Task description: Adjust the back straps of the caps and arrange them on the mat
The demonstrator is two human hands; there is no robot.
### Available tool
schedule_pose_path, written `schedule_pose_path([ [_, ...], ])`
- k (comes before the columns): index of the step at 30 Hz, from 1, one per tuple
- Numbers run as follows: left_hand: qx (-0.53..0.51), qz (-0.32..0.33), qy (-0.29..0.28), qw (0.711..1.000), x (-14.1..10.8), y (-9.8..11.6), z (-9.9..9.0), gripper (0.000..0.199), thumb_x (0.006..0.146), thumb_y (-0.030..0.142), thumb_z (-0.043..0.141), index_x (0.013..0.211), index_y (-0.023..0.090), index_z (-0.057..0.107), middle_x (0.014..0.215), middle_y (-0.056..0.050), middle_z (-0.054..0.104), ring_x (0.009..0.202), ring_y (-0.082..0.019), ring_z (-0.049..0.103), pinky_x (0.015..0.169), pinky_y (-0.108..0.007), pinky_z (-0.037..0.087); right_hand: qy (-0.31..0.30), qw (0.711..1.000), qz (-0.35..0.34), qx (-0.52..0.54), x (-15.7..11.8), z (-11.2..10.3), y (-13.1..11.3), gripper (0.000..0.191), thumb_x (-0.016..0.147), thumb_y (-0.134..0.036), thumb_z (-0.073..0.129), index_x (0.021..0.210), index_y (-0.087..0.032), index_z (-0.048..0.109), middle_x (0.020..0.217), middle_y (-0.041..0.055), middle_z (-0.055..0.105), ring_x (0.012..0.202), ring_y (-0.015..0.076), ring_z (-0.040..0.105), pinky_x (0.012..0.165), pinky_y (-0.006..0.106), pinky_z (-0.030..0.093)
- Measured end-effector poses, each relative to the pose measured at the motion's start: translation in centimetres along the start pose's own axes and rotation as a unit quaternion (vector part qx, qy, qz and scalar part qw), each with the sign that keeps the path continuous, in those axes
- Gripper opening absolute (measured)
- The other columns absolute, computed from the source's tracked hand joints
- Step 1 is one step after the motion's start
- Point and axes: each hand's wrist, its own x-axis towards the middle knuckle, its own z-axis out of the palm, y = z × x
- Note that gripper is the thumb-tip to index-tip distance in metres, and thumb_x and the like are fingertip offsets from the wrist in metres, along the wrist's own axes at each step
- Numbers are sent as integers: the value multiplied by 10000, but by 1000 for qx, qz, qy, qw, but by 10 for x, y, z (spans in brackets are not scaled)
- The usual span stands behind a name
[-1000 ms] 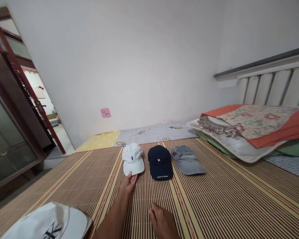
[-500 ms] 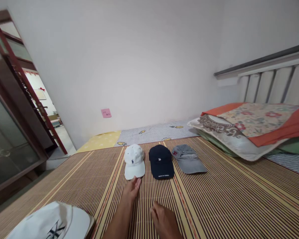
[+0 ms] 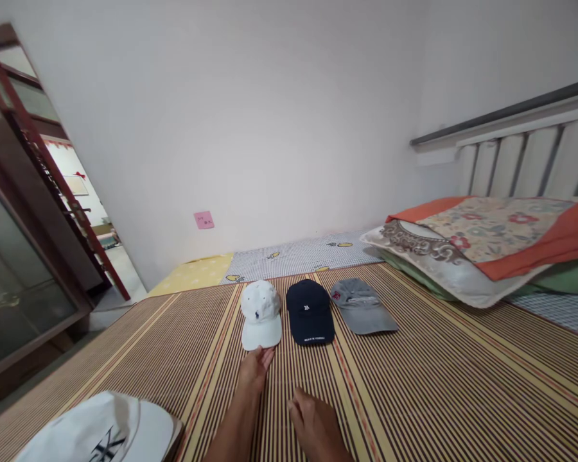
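Note:
Three caps lie side by side on the striped mat [image 3: 414, 385]: a white cap [image 3: 260, 314] with a small dark logo, a navy cap [image 3: 310, 312], and a grey cap [image 3: 365, 307] to the right. My left hand [image 3: 256, 367] is at the front edge of the white cap's brim, its fingertips touching or just under it; whether they grip it is hidden. Nearer to me, below the navy cap, my right hand [image 3: 314, 420] rests over the mat with its fingers curled in, and nothing shows in them.
Another white cap [image 3: 101, 427] with black letters lies at the lower left. Pillows [image 3: 462, 282] with an orange-edged floral cover [image 3: 515, 224] are at the right, by a radiator [image 3: 534, 157]. A pink note [image 3: 203, 220] is on the wall behind; a door frame stands at the left.
The small white cap has shifted very slightly towards me at its brim, and my left hand has moved slightly with it. My right hand has hardly moved.

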Motion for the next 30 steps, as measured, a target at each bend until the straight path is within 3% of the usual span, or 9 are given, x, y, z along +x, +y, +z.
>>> schedule_pose_path([
  [11, -27, 70, 28, 997, 1, -15, -3, 271, 908, 56, 614, 1134, 184, 693, 773, -45, 781, 737, -185, 787, 925, -317, 595, -12, 1000, 10, 16, -1, -9, -5, 224, 1030, -200, 470, 886, -225, 640, 766, 15, 769, 702, 172, 744, 583, 273, 264],
  [30, -28, 133, 71, 988, -8, -20, 4, 211, 871, -4, 598, 812, 199, 598, 669, -11, 719, 695, -170, 758, 847, -326, 625, -13, 1000, 2, -11, -1, -2, -2, 244, 1040, -200, 446, 890, -216, 639, 782, 28, 776, 745, 191, 762, 588, 293, 258],
])
